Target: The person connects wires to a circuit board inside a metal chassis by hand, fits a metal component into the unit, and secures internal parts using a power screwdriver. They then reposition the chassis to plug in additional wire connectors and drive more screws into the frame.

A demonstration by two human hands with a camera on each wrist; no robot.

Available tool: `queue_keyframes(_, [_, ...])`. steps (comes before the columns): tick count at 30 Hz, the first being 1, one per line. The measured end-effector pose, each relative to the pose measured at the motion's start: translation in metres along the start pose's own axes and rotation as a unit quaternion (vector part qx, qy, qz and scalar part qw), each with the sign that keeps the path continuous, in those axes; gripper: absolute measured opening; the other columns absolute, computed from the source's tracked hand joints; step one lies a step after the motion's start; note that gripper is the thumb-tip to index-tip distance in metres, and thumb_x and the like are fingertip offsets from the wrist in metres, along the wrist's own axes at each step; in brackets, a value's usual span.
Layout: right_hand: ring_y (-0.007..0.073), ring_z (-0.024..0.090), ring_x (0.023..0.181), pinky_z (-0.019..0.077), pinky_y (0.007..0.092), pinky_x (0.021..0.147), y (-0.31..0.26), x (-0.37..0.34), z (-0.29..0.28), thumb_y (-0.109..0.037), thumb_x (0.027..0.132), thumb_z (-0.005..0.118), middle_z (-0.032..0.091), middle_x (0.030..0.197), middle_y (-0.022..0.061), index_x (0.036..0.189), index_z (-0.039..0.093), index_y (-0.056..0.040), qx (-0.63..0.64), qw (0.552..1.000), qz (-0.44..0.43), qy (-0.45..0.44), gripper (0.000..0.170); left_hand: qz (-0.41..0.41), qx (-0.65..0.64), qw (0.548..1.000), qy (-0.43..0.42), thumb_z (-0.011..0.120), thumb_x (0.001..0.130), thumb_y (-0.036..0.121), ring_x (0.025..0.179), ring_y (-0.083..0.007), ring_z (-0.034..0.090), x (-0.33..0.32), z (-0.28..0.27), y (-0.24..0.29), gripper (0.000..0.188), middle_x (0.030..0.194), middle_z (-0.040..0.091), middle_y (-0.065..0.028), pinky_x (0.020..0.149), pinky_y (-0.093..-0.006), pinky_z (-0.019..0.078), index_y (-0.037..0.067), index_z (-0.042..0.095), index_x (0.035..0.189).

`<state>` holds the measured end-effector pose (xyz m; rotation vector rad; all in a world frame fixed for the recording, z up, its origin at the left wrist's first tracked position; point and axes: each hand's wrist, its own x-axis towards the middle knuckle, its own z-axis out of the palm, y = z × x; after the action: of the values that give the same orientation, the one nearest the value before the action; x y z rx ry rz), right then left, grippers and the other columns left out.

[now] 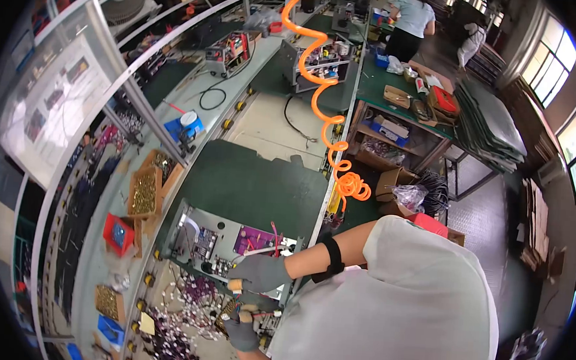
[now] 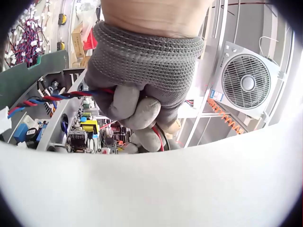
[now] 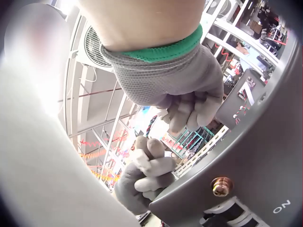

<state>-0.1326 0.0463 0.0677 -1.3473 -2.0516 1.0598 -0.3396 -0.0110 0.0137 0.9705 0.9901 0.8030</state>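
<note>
The gloved left hand [image 2: 142, 75] grips a twisted red, blue and black cable [image 2: 71, 94] near an open metal chassis [image 1: 230, 232] on a green board [image 1: 254, 188]; the right hand [image 3: 165, 80] curls its fingers, its hold unclear. Around: piled loose wires [image 1: 173, 331], coiled orange hose [image 1: 352, 186], windows [image 1: 554, 54], two people [image 1: 410, 22].

Bright paned windows [image 1: 551, 61] beside a grey workshop floor [image 1: 489, 228]

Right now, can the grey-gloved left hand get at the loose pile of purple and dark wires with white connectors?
Looks like yes: the left hand lies right beside the pile with nothing visible between, but it would likely need to release the twisted red, blue and black wires first.
</note>
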Motion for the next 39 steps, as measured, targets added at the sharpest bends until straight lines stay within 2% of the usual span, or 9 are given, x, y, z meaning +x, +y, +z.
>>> queue_keyframes(8, [0.0341, 0.058, 0.086, 0.0451, 0.043, 0.074, 0.005, -0.003, -0.016, -0.022, 0.078, 0.052, 0.061, 0.091, 0.0172, 0.095, 0.061, -0.0057, -0.045, 0.996, 0.057, -0.059, 0.026, -0.017, 0.008, 0.999, 0.032, 0.053, 0.089, 0.042, 0.041, -0.006, 0.035, 0.015, 0.015, 0.001, 0.042, 0.052, 0.047, -0.0005, 0.039, -0.021, 0.0227, 0.001, 0.057, 0.094])
queue_keyframes(10, [0.0338, 0.058, 0.088, 0.0454, 0.0409, 0.075, 0.009, -0.003, -0.008, -0.025, 0.083, 0.05, 0.061, 0.093, 0.0174, 0.098, 0.061, -0.0049, 0.123, 0.988, -0.028, 0.089, 0.027, -0.034, 0.078, 0.995, 0.056, 0.054, 0.09, 0.038, 0.042, -0.006, 0.037, 0.016, 0.021, 0.009, 0.037, 0.054, 0.049, 0.0006, 0.039, -0.0203, 0.0245, 0.001, 0.058, 0.093])
queue_keyframes(12, [0.0331, 0.058, 0.09, 0.0453, 0.0392, 0.078, 0.008, -0.002, -0.01, -0.027, 0.086, 0.049, 0.06, 0.095, 0.0173, 0.1, 0.061, -0.0046, 0.165, 0.978, -0.093, 0.092, 0.029, -0.026, 0.1, 0.994, 0.023, 0.055, 0.089, 0.037, 0.044, -0.0061, 0.039, 0.015, 0.01, 0.004, 0.036, 0.057, 0.05, 0.0007, 0.04, -0.0201, 0.0265, 0.002, 0.057, 0.097])
queue_keyframes(14, [0.0317, 0.058, 0.091, 0.0449, 0.0393, 0.079, 0.01, -0.001, -0.016, -0.026, 0.084, 0.051, 0.06, 0.094, 0.0163, 0.099, 0.062, -0.0048, 0.055, 0.991, -0.093, -0.078, 0.028, -0.016, 0.118, 0.993, -0.022, 0.056, 0.088, 0.036, 0.046, -0.0061, 0.04, 0.016, 0.016, 0.014, 0.036, 0.061, 0.051, 0.0008, 0.041, -0.0199, 0.0285, 0.002, 0.057, 0.101])
queue_keyframes(18, [0.032, 0.058, 0.086, 0.0447, 0.042, 0.074, 0.003, 0.0, -0.018, -0.025, 0.081, 0.054, 0.061, 0.091, 0.0138, 0.092, 0.063, -0.0058, 0.004, 0.987, -0.082, -0.141, 0.024, -0.049, 0.109, 0.993, 0.006, 0.066, 0.081, 0.032, 0.053, -0.0069, 0.048, 0.014, 0.012, 0.022, 0.036, 0.065, 0.058, -0.0019, 0.046, -0.0222, 0.0352, -0.003, 0.064, 0.087])
queue_keyframes(23, [0.0281, 0.06, 0.081, 0.0487, 0.0413, 0.065, -0.013, 0.007, -0.005, -0.018, 0.067, 0.061, 0.059, 0.085, 0.0076, 0.086, 0.06, -0.0119, -0.177, 0.981, -0.075, -0.023, 0.02, 0.002, 0.059, 0.996, 0.059, 0.058, 0.084, 0.036, 0.057, -0.0061, 0.044, 0.015, 0.018, 0.017, 0.048, 0.075, 0.053, 0.0001, 0.048, -0.0202, 0.0324, 0.002, 0.049, 0.118])
queue_keyframes(28, [0.0282, 0.059, 0.077, 0.0475, 0.0386, 0.063, -0.003, 0.012, -0.012, -0.02, 0.072, 0.06, 0.059, 0.081, 0.0063, 0.086, 0.062, -0.0138, -0.133, 0.963, -0.153, 0.18, 0.015, 0.006, -0.039, 0.996, 0.078, 0.06, 0.084, 0.042, 0.045, -0.0057, 0.042, 0.012, 0.01, 0.022, 0.046, 0.063, 0.047, 0.0036, 0.037, -0.0199, 0.0306, 0.006, 0.05, 0.11])
queue_keyframes(31, [0.0282, 0.057, 0.078, 0.0472, 0.038, 0.066, -0.004, 0.012, -0.02, -0.015, 0.072, 0.06, 0.056, 0.085, 0.0077, 0.089, 0.06, -0.0109, -0.115, 0.974, -0.121, 0.152, 0.018, -0.006, -0.044, 0.994, 0.096, 0.051, 0.088, 0.024, 0.057, -0.0072, 0.045, 0.004, 0.006, 0.029, 0.032, 0.074, 0.051, -0.0013, 0.049, -0.0208, 0.0356, 0.0, 0.052, 0.109])
queue_keyframes(39, [0.0258, 0.055, 0.089, 0.0449, 0.0381, 0.075, -0.009, 0.02, -0.026, -0.011, 0.068, 0.06, 0.056, 0.087, 0.0067, 0.092, 0.061, -0.0109, -0.193, 0.963, -0.165, 0.086, 0.024, 0.082, 0.138, 0.981, 0.111, 0.055, 0.089, 0.026, 0.058, -0.0098, 0.047, 0.01, 0.012, 0.033, 0.025, 0.067, 0.052, -0.0014, 0.054, -0.0255, 0.0384, 0.002, 0.055, 0.098])
